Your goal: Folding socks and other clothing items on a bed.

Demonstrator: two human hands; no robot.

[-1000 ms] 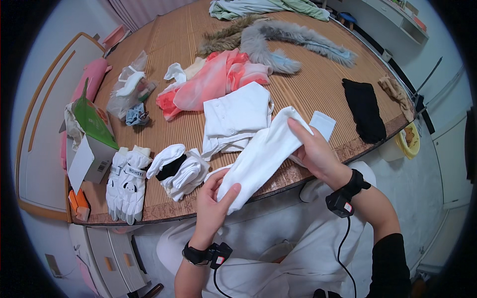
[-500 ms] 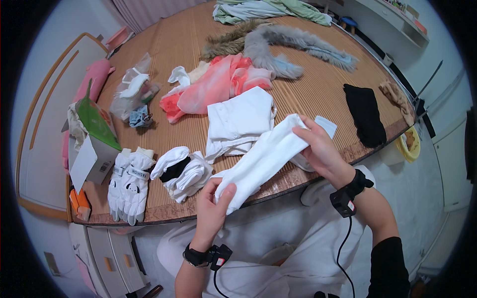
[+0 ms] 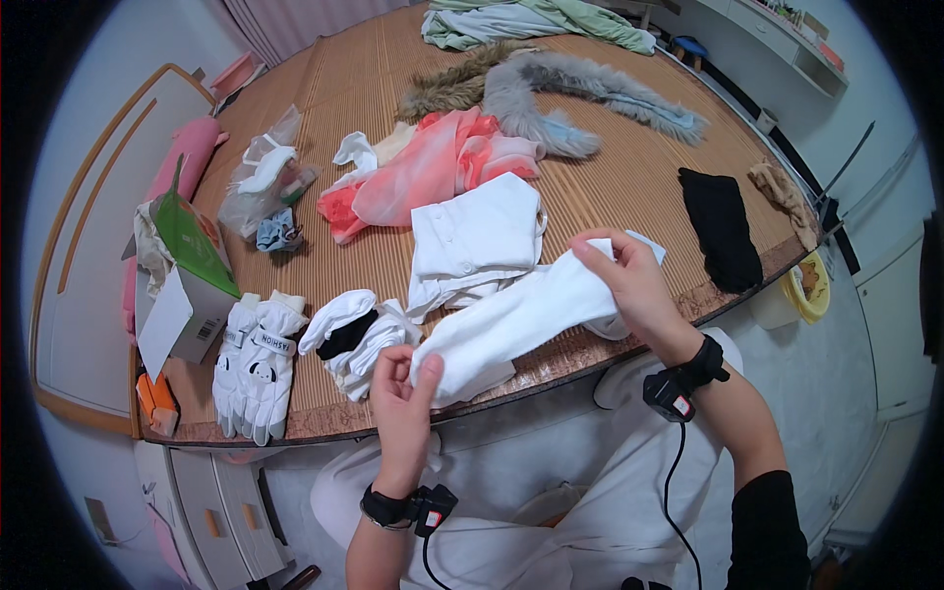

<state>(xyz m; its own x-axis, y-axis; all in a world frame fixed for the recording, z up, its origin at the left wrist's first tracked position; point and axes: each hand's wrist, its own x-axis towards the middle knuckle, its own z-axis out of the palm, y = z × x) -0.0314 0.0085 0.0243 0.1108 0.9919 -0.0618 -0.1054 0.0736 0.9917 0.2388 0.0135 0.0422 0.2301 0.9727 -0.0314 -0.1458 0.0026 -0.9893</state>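
Note:
A long white sock (image 3: 511, 313) is stretched between my two hands above the front edge of the mat-covered bed. My left hand (image 3: 403, 393) pinches its lower left end between thumb and fingers. Its upper right end is gripped by my right hand (image 3: 629, 280). Behind the sock lies a folded white garment with buttons (image 3: 474, 231). More white cloth shows beneath the sock and beside my right hand, partly hidden. To the left of my left hand sits a bundle of rolled white socks (image 3: 369, 344) with a black piece among them.
White panda gloves (image 3: 258, 369) and an open box (image 3: 182, 320) are at the left. A red-and-white scarf (image 3: 423, 182) and grey fur piece (image 3: 536, 98) lie farther back. A black cloth (image 3: 721, 228) is at the right, above a yellow-rimmed bin (image 3: 814, 295).
The sock has swung to a flatter slant. My left hand has shifted slightly left and up, and my right hand has turned a little while keeping its grip.

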